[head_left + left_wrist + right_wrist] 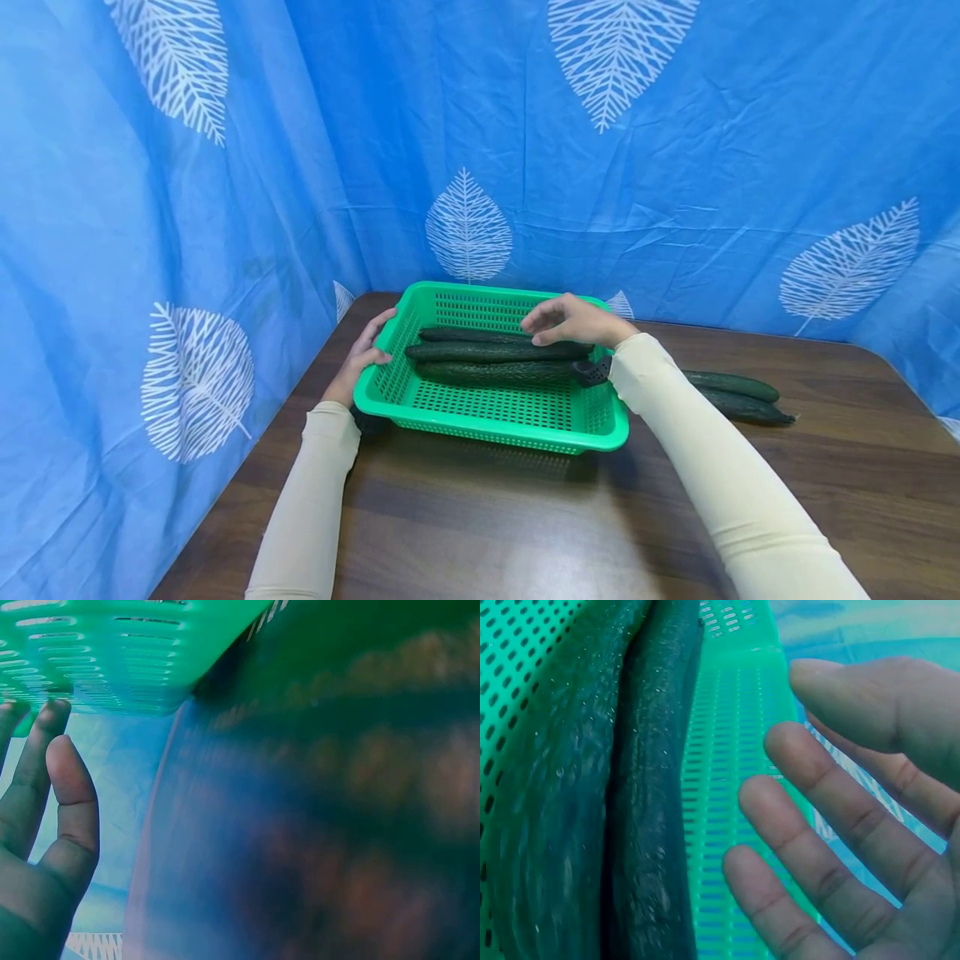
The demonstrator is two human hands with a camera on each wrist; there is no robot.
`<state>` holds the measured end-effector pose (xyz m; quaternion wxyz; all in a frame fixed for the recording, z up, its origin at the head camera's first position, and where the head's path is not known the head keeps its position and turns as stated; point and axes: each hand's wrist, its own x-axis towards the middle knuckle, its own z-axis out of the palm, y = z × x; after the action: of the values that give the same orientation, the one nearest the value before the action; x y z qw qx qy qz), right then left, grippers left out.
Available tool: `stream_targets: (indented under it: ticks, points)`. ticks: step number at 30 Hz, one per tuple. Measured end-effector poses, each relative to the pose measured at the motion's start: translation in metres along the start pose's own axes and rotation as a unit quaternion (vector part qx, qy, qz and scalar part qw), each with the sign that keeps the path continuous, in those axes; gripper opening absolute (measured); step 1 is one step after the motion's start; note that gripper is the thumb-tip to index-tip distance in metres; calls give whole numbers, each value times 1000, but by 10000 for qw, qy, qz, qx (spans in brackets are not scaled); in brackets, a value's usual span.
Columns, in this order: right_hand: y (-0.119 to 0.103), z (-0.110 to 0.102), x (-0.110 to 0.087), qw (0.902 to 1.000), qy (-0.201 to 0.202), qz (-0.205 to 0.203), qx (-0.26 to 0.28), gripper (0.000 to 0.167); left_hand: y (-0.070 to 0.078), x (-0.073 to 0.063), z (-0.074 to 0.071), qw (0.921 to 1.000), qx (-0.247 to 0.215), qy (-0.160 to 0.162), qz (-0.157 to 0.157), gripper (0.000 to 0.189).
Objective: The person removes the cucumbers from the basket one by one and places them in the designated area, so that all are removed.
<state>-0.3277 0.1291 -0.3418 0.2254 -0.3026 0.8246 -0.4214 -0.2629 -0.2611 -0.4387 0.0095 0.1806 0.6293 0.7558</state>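
Observation:
A green plastic basket (480, 435) with perforated walls sits on the table. Inside lie three long dark green cucumbers, side by side: a back one (468, 335), a middle one (487, 352) and a front one (487, 374). My left hand (356, 364) rests against the basket's left end; in the left wrist view its fingers (79, 802) are fairly straight, with tips at the outer wall. Over the right part of the cucumbers hovers my right hand (573, 321), fingers loosely bent and apart. The right wrist view shows nothing between its thumb and fingers (780, 814).
Two more cucumbers lie on the wooden table (465, 517) to the right of the basket, a rear one (738, 385) and a front one (746, 408), partly behind my right forearm. A blue curtain (375, 150) with white leaf prints hangs behind and at the left.

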Motion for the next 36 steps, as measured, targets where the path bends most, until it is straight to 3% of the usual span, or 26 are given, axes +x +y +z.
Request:
stream_targets:
  ticks: [8,16,29,36]
  points:
    - [0,9,11,9998,84,-47,185,40,2,0,0,9996,46,74,-276,85]
    - [8,15,22,9998,32,68,203,39,3,-1,2,9996,40,139,-263,85]
    - [4,21,34,9964,-257,659,-457,41,4,0,2,9991,202,113,-352,85]
    - [7,30,44,9922,-244,833,-893,41,2,0,0,9997,87,54,-222,85]
